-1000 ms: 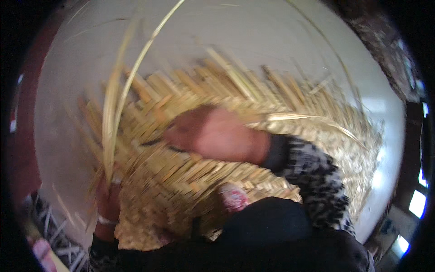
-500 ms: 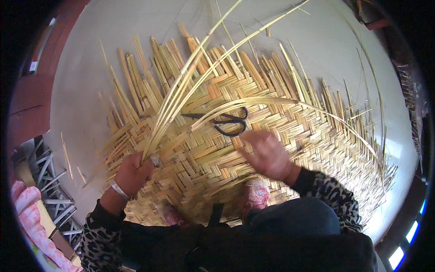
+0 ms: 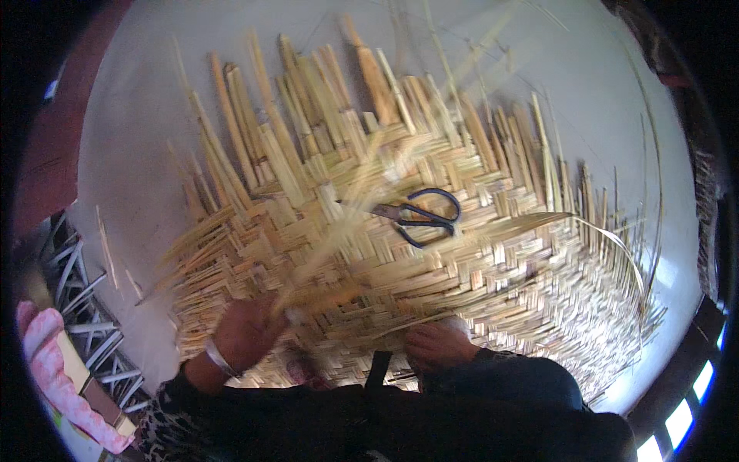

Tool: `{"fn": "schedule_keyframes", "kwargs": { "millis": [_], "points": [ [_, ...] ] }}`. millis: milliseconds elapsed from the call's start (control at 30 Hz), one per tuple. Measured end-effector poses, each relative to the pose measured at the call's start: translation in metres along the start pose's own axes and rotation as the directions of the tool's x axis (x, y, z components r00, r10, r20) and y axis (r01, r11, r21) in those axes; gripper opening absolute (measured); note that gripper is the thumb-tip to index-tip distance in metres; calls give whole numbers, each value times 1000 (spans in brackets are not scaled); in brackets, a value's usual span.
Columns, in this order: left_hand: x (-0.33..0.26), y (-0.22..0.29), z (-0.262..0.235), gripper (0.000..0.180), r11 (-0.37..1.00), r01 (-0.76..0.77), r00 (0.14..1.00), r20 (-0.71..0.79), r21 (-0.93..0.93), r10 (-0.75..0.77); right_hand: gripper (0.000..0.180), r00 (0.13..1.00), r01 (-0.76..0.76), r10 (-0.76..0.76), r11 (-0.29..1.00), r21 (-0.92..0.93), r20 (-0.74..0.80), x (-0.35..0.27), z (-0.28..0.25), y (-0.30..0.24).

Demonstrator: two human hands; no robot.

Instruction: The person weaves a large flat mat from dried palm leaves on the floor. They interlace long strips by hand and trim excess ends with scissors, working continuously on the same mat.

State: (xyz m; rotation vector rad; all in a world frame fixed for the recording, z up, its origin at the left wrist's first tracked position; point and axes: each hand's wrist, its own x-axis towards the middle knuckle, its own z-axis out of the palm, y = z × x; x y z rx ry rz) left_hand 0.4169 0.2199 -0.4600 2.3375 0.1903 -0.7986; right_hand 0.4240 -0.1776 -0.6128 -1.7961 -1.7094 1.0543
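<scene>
A half-woven mat (image 3: 500,296) of flattened, straw-coloured reed strips spreads beneath both hands, its loose ends sticking up along the far side. My left hand (image 3: 248,333), with a white band at the wrist, is closed around a few reed strips (image 3: 327,250) that slant up to the right, smeared by motion. Low over the mat near my knee is my right hand (image 3: 440,343), its fingers curled in; what they hold, if anything, is hidden. Black-handled scissors (image 3: 422,221) lie on the weave beyond the hands, blades pointing left. A long bent strip (image 3: 531,223) arches rightward from beside them.
The mat lies on a smooth grey floor (image 3: 131,185). A few loose strips (image 3: 108,250) lie left of it. At the left edge stand a reddish-brown panel (image 3: 50,169), a white lattice rack (image 3: 96,331) and a pink cloth (image 3: 50,354).
My right hand has drawn back toward my body, and my left hand has dropped slightly with the strips. The view has shifted, so the scissors appear larger and farther right.
</scene>
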Motion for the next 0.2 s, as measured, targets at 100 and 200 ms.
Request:
{"fn": "schedule_keyframes", "kwargs": {
  "millis": [100,200],
  "points": [
    [-9,19,1,22,992,76,958,283,-98,-46,38,995,-34,22,993,-115,-98,5,1,-4],
    [-17,44,-6,21,994,86,939,339,-66,-59,39,988,-100,63,959,-267,-143,15,-1,-15]
  ]
}}
